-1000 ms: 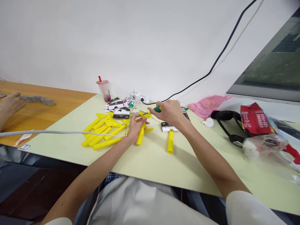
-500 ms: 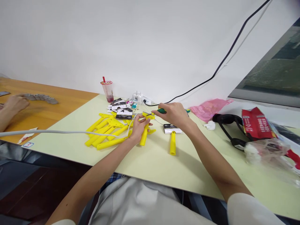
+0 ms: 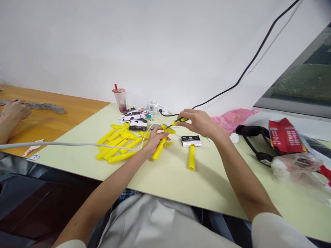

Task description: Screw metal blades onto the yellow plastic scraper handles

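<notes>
Fingers (image 3: pixel 158 135) of your left hand (image 3: pixel 154 139) pin the yellow handle (image 3: pixel 159 147), long axis toward you; right hand (image 3: pixel 198 122) grips the screwdriver (image 3: pixel 178 121), tip leftward onto its head.

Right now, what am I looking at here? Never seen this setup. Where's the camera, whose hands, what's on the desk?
No machine: one camera on a person's head, looking down at their own bare hands. The left hand pins a yellow plastic handle to the pale table. The right hand holds a small screwdriver pointed at its top end. A pile of yellow handles lies left, a finished scraper in the middle, and a drink cup at the back. The hand at far left is someone else's.
</notes>
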Demonstrator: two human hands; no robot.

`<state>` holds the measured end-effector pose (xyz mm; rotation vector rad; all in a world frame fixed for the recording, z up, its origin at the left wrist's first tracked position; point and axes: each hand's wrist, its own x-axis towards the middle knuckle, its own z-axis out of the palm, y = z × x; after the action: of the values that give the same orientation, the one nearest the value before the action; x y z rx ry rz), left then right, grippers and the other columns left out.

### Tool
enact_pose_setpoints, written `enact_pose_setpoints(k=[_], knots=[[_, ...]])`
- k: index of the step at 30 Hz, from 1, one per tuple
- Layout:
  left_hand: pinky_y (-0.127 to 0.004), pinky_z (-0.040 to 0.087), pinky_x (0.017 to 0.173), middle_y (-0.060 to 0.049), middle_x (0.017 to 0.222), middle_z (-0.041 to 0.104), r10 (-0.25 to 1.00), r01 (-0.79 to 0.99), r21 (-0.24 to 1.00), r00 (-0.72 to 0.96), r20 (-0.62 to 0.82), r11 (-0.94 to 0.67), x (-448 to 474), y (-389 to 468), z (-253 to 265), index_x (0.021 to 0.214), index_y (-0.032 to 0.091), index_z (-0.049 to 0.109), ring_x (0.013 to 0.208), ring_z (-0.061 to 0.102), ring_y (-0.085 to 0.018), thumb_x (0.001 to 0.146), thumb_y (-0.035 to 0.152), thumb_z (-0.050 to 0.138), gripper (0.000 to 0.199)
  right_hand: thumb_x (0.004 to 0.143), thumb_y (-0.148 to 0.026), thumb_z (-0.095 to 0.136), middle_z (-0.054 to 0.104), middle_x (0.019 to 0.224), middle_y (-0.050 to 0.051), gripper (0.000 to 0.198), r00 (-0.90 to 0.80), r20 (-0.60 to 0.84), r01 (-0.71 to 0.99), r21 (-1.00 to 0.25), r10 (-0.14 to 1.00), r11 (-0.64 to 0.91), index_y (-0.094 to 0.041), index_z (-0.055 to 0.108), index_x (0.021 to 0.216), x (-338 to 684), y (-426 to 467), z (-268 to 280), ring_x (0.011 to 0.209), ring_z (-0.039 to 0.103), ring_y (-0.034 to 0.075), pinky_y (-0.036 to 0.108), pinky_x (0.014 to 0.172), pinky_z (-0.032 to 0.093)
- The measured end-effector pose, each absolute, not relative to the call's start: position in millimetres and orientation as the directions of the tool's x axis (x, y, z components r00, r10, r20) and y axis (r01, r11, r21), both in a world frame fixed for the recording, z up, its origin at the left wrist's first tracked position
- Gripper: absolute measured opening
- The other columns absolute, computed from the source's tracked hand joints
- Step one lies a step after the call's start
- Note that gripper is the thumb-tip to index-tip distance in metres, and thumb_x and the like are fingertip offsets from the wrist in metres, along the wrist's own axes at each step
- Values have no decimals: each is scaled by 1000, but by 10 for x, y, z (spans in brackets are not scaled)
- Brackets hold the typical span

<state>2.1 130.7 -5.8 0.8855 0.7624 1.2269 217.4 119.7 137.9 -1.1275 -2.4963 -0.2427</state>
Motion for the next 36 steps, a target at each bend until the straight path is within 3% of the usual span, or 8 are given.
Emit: enact_pose_setpoints(k=[6,11,14,18,22,25,29,36], knots=[[-18,47,45,-3,94,72,995,-439,897,100,-15,58,-8,1306,-86,101,24,47,76,78,-21,65,31,99,64,105,-66,56,68,67,8,51,-373,431,914,20,822,404,-20,74,93,2249,1212,1444,68,63,26,34,65,29],[-18,49,47,-2,99,73,999,-454,891,50,20,4,10,1285,-65,101,24,48,79,78,-20,67,33,97,61,99,-70,65,78,84,6,50,-431,301,792,-326,851,516,-22,76,108,2445,1407,1387,68,66,21,33,68,42],[-18,50,47,-3,102,73,1000,-463,886,-17,10,-17,5,1303,-76,102,24,47,80,79,-20,68,32,95,59,99,-71,63,79,87,6,53,-324,290,736,-520,901,432,-20,69,113,2527,1496,1135,69,69,21,32,68,46],[-18,50,47,-2,101,72,998,-485,874,-68,-5,-29,-10,1336,-110,103,25,46,81,80,-21,70,30,92,57,111,-65,38,77,86,7,49,-274,290,765,-512,917,390,-23,57,93,2580,1300,614,80,70,23,35,79,48],[-18,50,47,-1,102,72,998,-500,866,-58,-27,-6,8,1317,-104,103,25,47,81,80,-21,70,28,92,56,87,-65,75,74,119,15,48,-350,265,802,-411,898,434,-24,59,104,2695,881,142,105,70,32,44,92,53],[-18,50,48,-2,103,73,999,-514,858,-40,-23,0,31,1287,-79,103,25,46,82,79,-21,68,29,94,59,87,-46,72,66,139,18,29,-314,315,778,-455,896,433,-26,58,103,2843,634,-85,131,64,35,52,109,52],[-18,50,48,-3,105,74,1000,-529,849,-20,-10,-2,44,1271,-60,102,25,47,80,79,-20,67,31,96,60,78,-28,64,70,135,16,24,-150,311,807,-510,939,297,-27,61,102,3070,444,-187,121,71,35,54,106,55],[-18,49,45,-3,103,73,1000,-522,853,3,7,-4,47,1239,-19,101,25,47,77,78,-20,67,29,96,60,77,-35,68,78,134,13,14,57,387,771,-602,920,206,-29,57,83,3469,184,34,118,75,36,51,101,56]])
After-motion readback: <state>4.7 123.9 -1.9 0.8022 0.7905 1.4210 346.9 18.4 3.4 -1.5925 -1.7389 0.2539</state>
